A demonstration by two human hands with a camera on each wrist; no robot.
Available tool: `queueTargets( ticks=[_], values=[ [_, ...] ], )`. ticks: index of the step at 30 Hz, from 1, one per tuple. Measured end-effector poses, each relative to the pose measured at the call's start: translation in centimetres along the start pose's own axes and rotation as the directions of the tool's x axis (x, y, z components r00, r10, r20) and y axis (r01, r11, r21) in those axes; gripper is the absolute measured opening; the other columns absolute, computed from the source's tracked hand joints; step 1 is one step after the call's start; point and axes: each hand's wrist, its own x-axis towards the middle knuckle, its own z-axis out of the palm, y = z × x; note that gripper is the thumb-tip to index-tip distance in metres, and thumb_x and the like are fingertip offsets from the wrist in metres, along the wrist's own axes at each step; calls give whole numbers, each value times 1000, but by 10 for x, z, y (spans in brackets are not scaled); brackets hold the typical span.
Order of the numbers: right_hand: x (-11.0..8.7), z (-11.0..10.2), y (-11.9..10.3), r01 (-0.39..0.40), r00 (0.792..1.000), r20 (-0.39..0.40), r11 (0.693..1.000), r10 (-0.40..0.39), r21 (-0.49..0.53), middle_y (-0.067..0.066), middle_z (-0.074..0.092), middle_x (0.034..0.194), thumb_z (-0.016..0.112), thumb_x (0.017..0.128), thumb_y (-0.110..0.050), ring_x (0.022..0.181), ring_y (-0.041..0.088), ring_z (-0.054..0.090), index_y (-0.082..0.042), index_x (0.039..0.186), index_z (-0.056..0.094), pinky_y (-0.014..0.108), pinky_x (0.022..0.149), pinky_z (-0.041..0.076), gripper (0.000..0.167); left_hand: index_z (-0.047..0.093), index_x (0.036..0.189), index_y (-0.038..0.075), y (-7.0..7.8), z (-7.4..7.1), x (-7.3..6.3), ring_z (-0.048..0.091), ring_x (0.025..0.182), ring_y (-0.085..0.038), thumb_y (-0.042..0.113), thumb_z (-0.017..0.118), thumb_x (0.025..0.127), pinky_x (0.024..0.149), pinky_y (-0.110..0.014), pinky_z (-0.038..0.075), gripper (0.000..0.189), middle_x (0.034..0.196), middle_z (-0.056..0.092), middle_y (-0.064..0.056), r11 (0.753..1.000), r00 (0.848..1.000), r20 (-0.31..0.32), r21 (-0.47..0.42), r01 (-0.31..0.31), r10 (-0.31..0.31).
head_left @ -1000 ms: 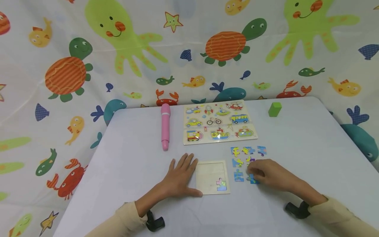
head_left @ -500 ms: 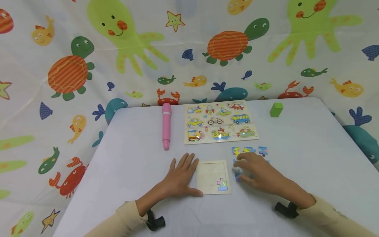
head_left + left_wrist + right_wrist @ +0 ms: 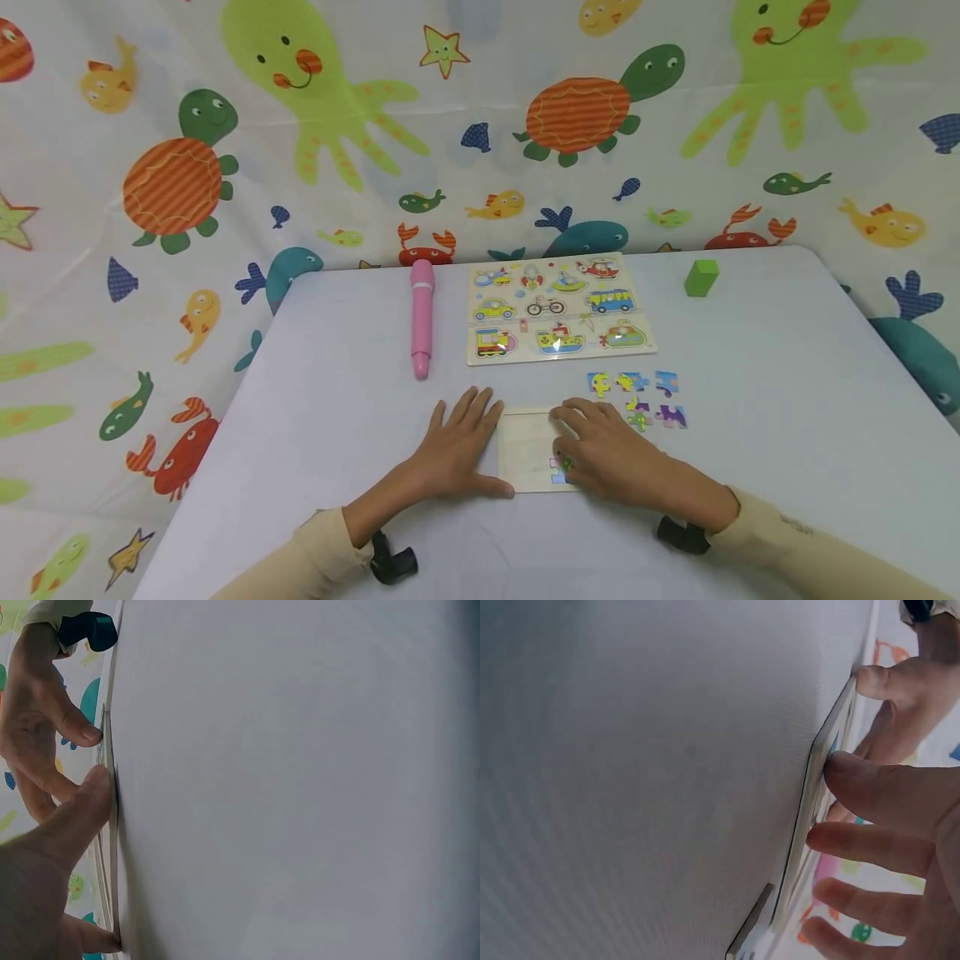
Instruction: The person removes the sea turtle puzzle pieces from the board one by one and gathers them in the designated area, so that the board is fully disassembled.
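My left hand (image 3: 456, 454) lies spread with straight fingers at the left edge of a square wooden puzzle tray (image 3: 521, 433), the thumb at its lower left corner. My right hand (image 3: 615, 454) is over the tray's right side and pinches a small jigsaw piece (image 3: 567, 461) of green and dark tones, mostly hidden by the fingers. A pink and blue jigsaw piece (image 3: 557, 471) sits in the lower right corner. In the right wrist view, the thumb (image 3: 851, 771) and fingertips come right at the tray's edge (image 3: 804, 802). Several loose jigsaw pieces (image 3: 671, 415) lie right of the tray.
Behind the tray lies a wooden vehicle puzzle board (image 3: 528, 329). Left of it is a pink pen-like stick (image 3: 422, 321), and a green block (image 3: 702, 278) stands at the back right. A patterned sea-animal cloth (image 3: 360, 150) hangs behind the white table (image 3: 330, 350).
My right hand has moved left from the loose pieces to the right part of the tray. Two loose pieces at the right are uncovered again. My left hand stays in place.
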Motion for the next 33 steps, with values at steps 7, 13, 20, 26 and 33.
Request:
queueTargets(
  ticks=[7, 13, 20, 26, 33],
  values=[
    [0, 0, -3, -13, 1000, -2, 996, 13, 85, 10, 62, 127, 83, 83, -14, 123, 30, 53, -10, 99, 76, 50, 102, 46, 18, 31, 161, 7, 0, 1, 2, 10, 156, -37, 67, 81, 74, 117, -70, 11, 117, 169, 19, -15, 1000, 1000, -8, 1, -13, 13],
    [1, -2, -5, -63, 998, 1, 990, 63, 124, 0, 64, 108, 82, 84, -13, 106, 20, 56, -12, 101, 70, 39, 92, 50, 21, 29, 161, 8, 0, 3, 3, 9, 156, -36, 68, 81, 73, 117, -70, 10, 119, 169, 18, -14, 1000, 1000, 0, 5, 1, -1],
    [-5, -22, 4, -172, 985, 76, 889, 155, 424, -16, 53, 77, 78, 91, -14, 73, 6, 48, -22, 86, 57, 24, 64, 43, 23, 29, 161, 8, 2, 3, 3, 9, 156, -35, 67, 82, 73, 118, -70, 9, 119, 169, 18, -13, 1000, 1000, 0, 0, 3, -3],
    [-36, -53, 50, -271, 961, 103, 806, 256, 526, -13, 56, 79, 76, 93, -19, 76, 8, 53, -22, 87, 59, 24, 64, 45, 18, 30, 161, 7, 2, 2, 2, 9, 156, -36, 66, 82, 73, 117, -70, 9, 118, 169, 18, -14, 1000, 1000, -4, -11, -3, 3],
    [-73, -59, 96, -360, 931, 245, 789, 270, 498, -10, 54, 79, 77, 91, -13, 77, 7, 52, -21, 88, 61, 24, 61, 42, 18, 29, 161, 7, 0, 0, 0, 9, 156, -37, 65, 82, 75, 117, -70, 9, 117, 169, 18, -15, 1000, 1000, -1, -10, 6, -6]
  ],
)
